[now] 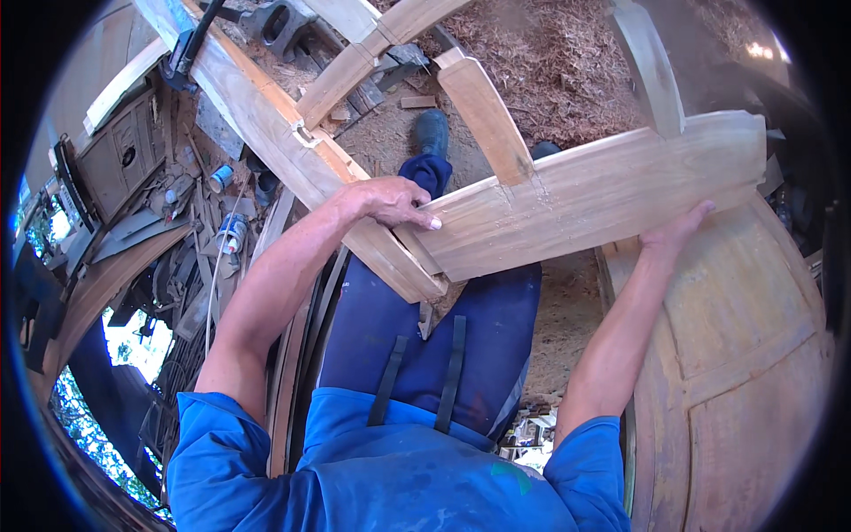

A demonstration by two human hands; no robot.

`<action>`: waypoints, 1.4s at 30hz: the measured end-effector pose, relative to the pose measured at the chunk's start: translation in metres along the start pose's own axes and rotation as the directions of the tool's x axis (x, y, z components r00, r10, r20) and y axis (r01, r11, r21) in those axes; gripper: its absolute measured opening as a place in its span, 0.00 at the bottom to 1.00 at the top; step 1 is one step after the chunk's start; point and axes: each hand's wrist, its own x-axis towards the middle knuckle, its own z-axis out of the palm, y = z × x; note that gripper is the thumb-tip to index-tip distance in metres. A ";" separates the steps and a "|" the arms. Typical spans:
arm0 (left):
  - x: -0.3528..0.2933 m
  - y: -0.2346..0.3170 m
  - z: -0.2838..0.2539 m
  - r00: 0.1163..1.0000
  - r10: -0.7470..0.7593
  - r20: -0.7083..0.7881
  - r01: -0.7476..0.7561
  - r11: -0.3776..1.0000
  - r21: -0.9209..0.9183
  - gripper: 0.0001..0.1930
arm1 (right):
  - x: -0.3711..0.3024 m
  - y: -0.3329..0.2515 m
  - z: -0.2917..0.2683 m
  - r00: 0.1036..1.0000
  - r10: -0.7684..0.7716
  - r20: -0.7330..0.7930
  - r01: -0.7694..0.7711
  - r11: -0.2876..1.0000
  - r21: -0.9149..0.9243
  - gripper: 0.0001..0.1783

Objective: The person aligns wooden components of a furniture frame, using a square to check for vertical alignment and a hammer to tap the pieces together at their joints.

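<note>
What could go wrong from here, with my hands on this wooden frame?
Your left hand sits where the wide board meets the long rail, so a shift there might pinch your fingers.

Your right hand is at the board's lower edge, toward its far end; if that hand slipped, that end could drop.

A shoe shows between the rail and a slat, so a falling frame might strike that foot.
</note>
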 end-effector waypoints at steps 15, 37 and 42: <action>-0.007 0.010 -0.017 1.000 0.010 0.017 -0.009 0.999 -0.036 0.33 | -0.012 -0.020 0.021 0.995 -0.091 -0.040 0.090 0.996 -0.012 0.46; -0.220 -0.005 0.100 0.832 0.210 -0.513 -0.269 0.962 -0.043 0.37 | -0.279 -0.163 0.108 0.991 -0.134 -0.001 0.125 0.926 0.356 0.47; -0.234 -0.017 0.152 0.838 0.266 -0.476 -0.349 0.932 -0.094 0.36 | -0.335 -0.179 0.125 0.876 -0.371 0.308 0.306 0.922 0.238 0.48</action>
